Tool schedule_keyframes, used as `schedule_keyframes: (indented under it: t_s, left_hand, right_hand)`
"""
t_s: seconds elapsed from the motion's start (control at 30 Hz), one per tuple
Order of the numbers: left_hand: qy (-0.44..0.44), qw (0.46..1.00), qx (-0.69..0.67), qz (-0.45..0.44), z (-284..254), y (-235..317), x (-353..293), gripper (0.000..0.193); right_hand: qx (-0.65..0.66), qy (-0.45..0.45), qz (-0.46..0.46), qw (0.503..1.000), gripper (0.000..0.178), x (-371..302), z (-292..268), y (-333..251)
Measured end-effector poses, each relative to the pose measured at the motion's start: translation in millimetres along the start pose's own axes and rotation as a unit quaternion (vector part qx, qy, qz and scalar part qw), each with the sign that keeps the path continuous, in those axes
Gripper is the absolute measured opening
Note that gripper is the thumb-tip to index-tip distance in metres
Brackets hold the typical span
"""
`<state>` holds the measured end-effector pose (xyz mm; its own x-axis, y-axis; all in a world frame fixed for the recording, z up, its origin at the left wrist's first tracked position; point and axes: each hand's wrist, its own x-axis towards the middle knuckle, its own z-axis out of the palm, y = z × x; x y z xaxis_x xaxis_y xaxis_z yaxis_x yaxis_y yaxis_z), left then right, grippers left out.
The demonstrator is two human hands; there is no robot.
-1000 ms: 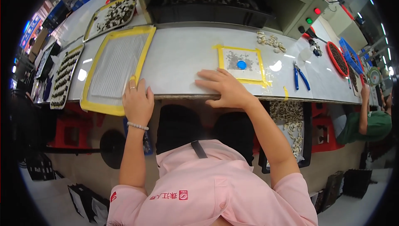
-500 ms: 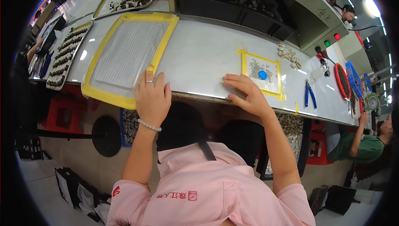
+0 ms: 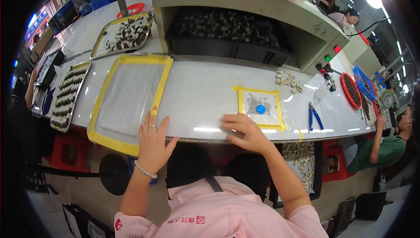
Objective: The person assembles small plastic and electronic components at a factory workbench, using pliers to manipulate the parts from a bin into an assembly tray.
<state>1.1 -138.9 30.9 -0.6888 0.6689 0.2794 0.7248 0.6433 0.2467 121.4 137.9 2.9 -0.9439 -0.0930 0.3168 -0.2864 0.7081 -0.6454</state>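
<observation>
My left hand [image 3: 156,144] lies with fingers spread at the near right corner of a flat, yellow-edged tray [image 3: 132,92] with a ridged whitish surface. It holds nothing, and a taped finger rests on the yellow edge. My right hand [image 3: 248,132] stretches its fingers over the white table's [image 3: 197,93] front edge, empty too. Just beyond it, a square patch framed in yellow tape [image 3: 280,106] carries grey specks and a small round blue cap [image 3: 260,109]. Blue-handled pliers [image 3: 314,116] lie farther right.
A grey-green housing [image 3: 245,1] with red and green buttons holds a black bin [image 3: 227,52] of small dark and pale pieces. Trays of black-and-white pieces [image 3: 70,96] [image 3: 127,34] stand left. Loose pale pieces [image 3: 288,80] and a red basket [image 3: 351,90] lie right. Another person [image 3: 380,150] sits far right.
The view has tilted up, so the table and both hands appear lower and more of the housing shows. My left thumb now sticks out farther. Nothing has been picked up.
</observation>
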Motion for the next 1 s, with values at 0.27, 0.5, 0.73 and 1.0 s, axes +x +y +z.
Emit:
schedule_keyframes:
  t_s: [0.27,0.5,0.73,1.0]
  left_hand:
    - [0.03,0.988,-0.086,0.128,-33.9,-2.7,128.8,0.052]
    - [-0.036,0.98,-0.184,0.069,6.2,-15.9,291.0,0.052]
    - [0.018,0.964,-0.141,0.223,67.5,-10.8,415.9,0.048]
    - [-0.083,0.965,-0.208,0.137,89.7,-5.8,486.5,0.046]
  right_hand:
    - [0.022,-0.03,0.035,0.999,0.038,33.8,-65.3,-12.5]
    - [-0.098,0.135,0.094,0.981,0.036,114.3,-166.4,70.7]
    - [-0.277,0.061,0.202,0.937,0.05,193.0,-207.6,192.3]
    - [-0.201,0.079,0.162,0.963,0.061,242.7,-220.3,182.7]
